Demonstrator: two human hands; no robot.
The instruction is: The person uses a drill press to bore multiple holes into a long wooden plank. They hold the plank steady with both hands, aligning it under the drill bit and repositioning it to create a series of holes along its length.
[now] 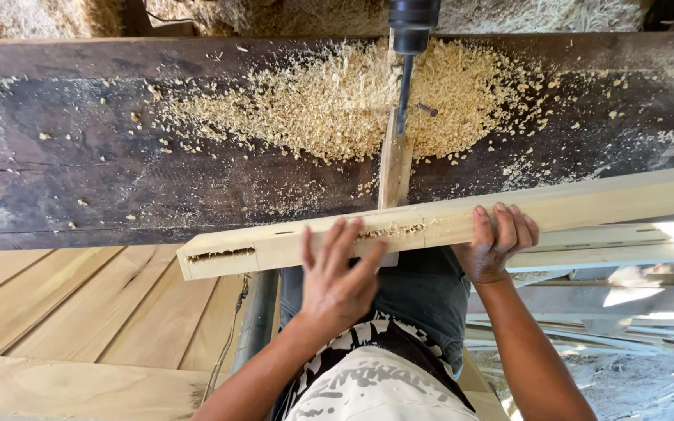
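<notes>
2 hands are set on a pale beam (462, 218) lying across a dark counter (79, 156). The left hand (337, 273) is spread flat against the beam's near face, fingers released, beside a slot (390, 231) packed with shavings; a 2nd slot (221, 253) is seen near the beam's end. The right hand (497, 242) is clenched over the top edge. A drill bit (404, 93) hangs above a shavings pile (337, 101). Mortising appears in hand; steady alignment under the bit is likely called for.
</notes>
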